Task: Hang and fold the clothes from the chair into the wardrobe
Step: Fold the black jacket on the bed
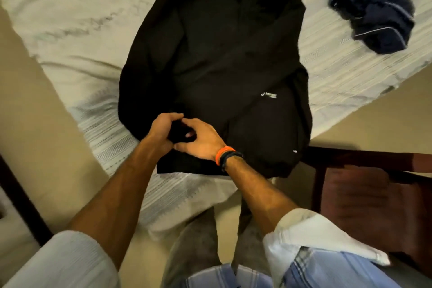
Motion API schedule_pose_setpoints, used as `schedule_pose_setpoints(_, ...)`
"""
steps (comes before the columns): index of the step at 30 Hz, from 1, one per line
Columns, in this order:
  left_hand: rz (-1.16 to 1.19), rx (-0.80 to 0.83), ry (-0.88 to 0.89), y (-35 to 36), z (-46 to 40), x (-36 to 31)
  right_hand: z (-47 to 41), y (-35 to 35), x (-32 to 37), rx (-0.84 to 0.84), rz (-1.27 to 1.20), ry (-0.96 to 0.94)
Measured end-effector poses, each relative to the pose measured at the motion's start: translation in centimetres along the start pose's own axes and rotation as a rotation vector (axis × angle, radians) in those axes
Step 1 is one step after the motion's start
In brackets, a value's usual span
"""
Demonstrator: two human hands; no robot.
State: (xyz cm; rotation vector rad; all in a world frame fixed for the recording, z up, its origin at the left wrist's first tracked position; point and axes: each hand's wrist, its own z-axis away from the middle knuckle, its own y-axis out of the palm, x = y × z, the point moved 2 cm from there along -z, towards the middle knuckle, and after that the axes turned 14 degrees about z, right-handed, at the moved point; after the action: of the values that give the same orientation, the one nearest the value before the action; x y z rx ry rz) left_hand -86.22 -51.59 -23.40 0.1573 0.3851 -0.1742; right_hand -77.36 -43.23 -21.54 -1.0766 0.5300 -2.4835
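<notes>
The black jacket [217, 58] lies flat on the bed [70, 30], collar toward 12 o'clock. At its 6 o'clock hem, the left hand [161, 131] and right hand [201, 140] each close their grip on a bunch of the dark fabric, likely the zip ends. To work them well, pull the hem taut and keep both front edges aligned; the navy garment [371, 7] waits at 2 o'clock.

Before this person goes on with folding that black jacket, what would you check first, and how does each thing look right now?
1. Black jacket lying spread on the bed: ok.
2. Left hand and right hand both gripping the hem: ok.
3. Whether the jacket's front is fastened: cannot tell, too dark.
4. Hem fully on the bed: not ok, it overhangs the edge.
5. Navy garment clear of the jacket: ok.
6. Chair emptied of clothes: ok.
</notes>
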Motion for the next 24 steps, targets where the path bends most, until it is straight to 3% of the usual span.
schedule_pose_setpoints(2, -0.003, -0.076, -0.03, -2.3, -2.1, 0.5, -0.7, 2.4, -0.8, -0.036, -0.118, 0.11)
schedule_pose_setpoints(4, -0.057, -0.079, -0.049, -3.5, -3.8, 1.2, -0.9, 4.2, -2.3, -0.203, -0.239, 0.302)
schedule_pose_setpoints(7, -0.134, -0.063, -0.049, -4.7, -5.8, 1.9, -1.0, 6.0, -4.5, -0.456, -0.232, 0.577)
schedule_pose_setpoints(11, -0.22, -0.096, 0.011, -5.4, -6.8, 1.8, -1.9, 8.2, -6.5, -0.378, -0.529, 0.799)
schedule_pose_setpoints(14, -0.253, -0.091, 0.022, -6.0, -7.4, 1.8, -2.7, 9.3, -6.4, -0.289, -0.906, 0.795)
schedule_pose_setpoints(17, -0.278, -0.1, 0.097, -6.7, -7.6, 1.5, -2.9, 9.3, -5.7, -0.275, -1.031, 0.689)
schedule_pose_setpoints(20, -0.426, -0.137, 0.205, -7.8, -7.9, 1.5, -3.5, 10.5, -5.8, -0.321, -0.908, 0.759)
schedule_pose_setpoints(22, -0.404, -0.076, 0.152, -8.1, -7.9, 1.8, -3.7, 11.1, -6.3, -0.353, -0.718, 0.834)
schedule_pose_setpoints(24, -0.341, -0.015, 0.093, -8.4, -7.8, 1.9, -3.6, 11.0, -6.2, -0.319, -0.765, 0.825)
